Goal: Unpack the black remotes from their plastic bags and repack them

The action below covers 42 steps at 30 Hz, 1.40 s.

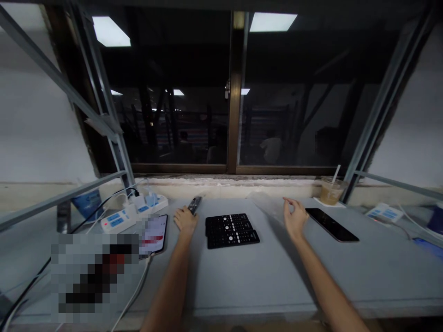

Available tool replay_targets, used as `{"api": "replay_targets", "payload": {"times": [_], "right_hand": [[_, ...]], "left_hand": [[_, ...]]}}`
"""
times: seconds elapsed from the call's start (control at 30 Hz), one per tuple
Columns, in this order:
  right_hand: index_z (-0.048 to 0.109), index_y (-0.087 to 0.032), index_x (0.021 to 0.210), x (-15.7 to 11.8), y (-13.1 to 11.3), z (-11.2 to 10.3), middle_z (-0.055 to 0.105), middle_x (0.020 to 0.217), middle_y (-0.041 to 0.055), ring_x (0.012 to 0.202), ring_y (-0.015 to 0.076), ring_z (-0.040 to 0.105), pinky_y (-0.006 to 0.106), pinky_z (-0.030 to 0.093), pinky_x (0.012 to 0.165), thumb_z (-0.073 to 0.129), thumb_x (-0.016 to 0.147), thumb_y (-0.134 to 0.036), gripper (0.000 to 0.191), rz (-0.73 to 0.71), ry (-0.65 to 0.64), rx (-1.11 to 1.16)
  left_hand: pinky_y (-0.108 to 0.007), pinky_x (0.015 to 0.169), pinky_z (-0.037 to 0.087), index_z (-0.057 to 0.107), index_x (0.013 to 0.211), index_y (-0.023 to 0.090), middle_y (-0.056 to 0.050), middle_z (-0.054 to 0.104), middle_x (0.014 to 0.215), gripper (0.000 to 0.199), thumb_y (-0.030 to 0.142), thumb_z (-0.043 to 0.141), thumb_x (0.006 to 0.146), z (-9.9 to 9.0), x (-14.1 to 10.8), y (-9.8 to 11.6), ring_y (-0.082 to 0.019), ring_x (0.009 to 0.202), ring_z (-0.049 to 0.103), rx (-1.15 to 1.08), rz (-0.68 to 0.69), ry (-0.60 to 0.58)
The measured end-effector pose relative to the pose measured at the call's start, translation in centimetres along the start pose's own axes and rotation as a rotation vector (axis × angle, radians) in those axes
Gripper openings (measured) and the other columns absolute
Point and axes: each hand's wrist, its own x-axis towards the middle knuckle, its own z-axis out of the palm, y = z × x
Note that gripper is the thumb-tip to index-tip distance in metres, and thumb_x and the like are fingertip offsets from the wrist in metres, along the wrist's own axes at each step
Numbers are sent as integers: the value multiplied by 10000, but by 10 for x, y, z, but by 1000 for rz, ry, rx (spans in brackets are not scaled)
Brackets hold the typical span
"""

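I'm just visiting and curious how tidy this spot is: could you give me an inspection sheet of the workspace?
Surface: grey tabletop, pixelated in part at left.
Work items: three black remote controls, grouped together; a separate remote control to their left.
Clutter: left smartphone, screen lit; right smartphone, screen dark; drink cup.
Grip: left hand touches the separate remote control; right hand beside blurred clear film.
Cables: white cable to left smartphone; power strip.
Surroundings: dark window, metal frame.

Count: remotes 4, i.e. 3 grouped plus 1 at the left hand. Phones: 2 clear, possible third, a lit screen. Power strips: at least 2. Drink cup: 1. Straw: 1. Window panes: 2.
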Motion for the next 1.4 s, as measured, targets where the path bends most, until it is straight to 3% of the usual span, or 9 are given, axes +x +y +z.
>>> {"api": "replay_targets", "payload": {"times": [0.23, 0.33, 0.47, 0.7, 0.8, 1.0, 1.1, 1.2, 1.4], "right_hand": [[648, -154, 869, -7, -13, 4, 655, 834, 95, 812, 215, 564, 347, 391, 771, 381, 820, -365, 345, -125, -86, 210], [642, -164, 870, -12, -20, 5, 656, 832, 87, 788, 204, 569, 337, 406, 750, 387, 820, -394, 347, -106, -169, 290], [643, -169, 867, -19, -29, 5, 656, 833, 87, 770, 197, 572, 322, 420, 714, 405, 812, -421, 351, -39, -290, 354], [631, -159, 924, -13, -32, 1, 648, 853, 86, 674, 174, 572, 299, 432, 632, 458, 781, -464, 378, 71, -399, 455], [635, -154, 895, -9, -33, 0, 652, 827, 83, 616, 162, 564, 297, 436, 608, 476, 760, -490, 396, 118, -409, 511], [664, -162, 761, -12, -37, 2, 659, 839, 86, 679, 176, 580, 288, 439, 600, 501, 730, -489, 366, 157, -491, 593], [678, -174, 765, -13, -35, 3, 642, 993, 97, 813, 201, 588, 274, 445, 584, 480, 740, -473, 360, 210, -529, 614], [679, -189, 807, -12, -32, 6, 652, 1015, 90, 888, 221, 588, 283, 465, 601, 458, 746, -449, 347, 287, -573, 652], [669, -172, 717, -11, -33, 7, 696, 908, 124, 867, 237, 618, 328, 499, 627, 312, 786, -411, 435, 490, -801, 884]], "left_hand": [[-358, 836, 380, 603, 970, 136, -151, 606, 1038, 322, 298, 598, 692, -11, -3, -3, -279, 1042, 521, -56, 106, -31], [-299, 782, 416, 595, 985, 162, -105, 644, 994, 363, 256, 640, 638, -16, -6, 4, -243, 969, 578, -147, 180, -59], [-276, 749, 441, 549, 1042, 191, -62, 631, 1049, 373, 283, 600, 684, -21, -16, 19, -216, 938, 601, -294, 296, 24], [-269, 829, 425, 496, 1049, 241, 9, 623, 1029, 373, 199, 568, 686, -37, -41, 41, -175, 927, 591, -287, 797, -14], [-281, 864, 414, 494, 1058, 229, -1, 624, 1027, 375, 193, 554, 689, -40, -47, 45, -177, 942, 579, -254, 910, -44], [-310, 928, 382, 457, 1161, 221, -28, 576, 1151, 488, 182, 545, 682, -40, -49, 47, -192, 1048, 527, -235, 1002, -51], [-320, 914, 386, 481, 1143, 208, -41, 587, 1097, 464, 191, 544, 683, -41, -49, 47, -201, 1011, 537, -212, 1009, 0], [-318, 888, 396, 516, 1081, 207, -39, 586, 1036, 400, 204, 549, 682, -42, -50, 47, -199, 968, 545, -212, 1035, 21], [-311, 847, 391, 530, 967, 203, -41, 582, 1006, 283, 225, 540, 685, -40, -49, 47, -202, 930, 543, -161, 1013, -11]]}}
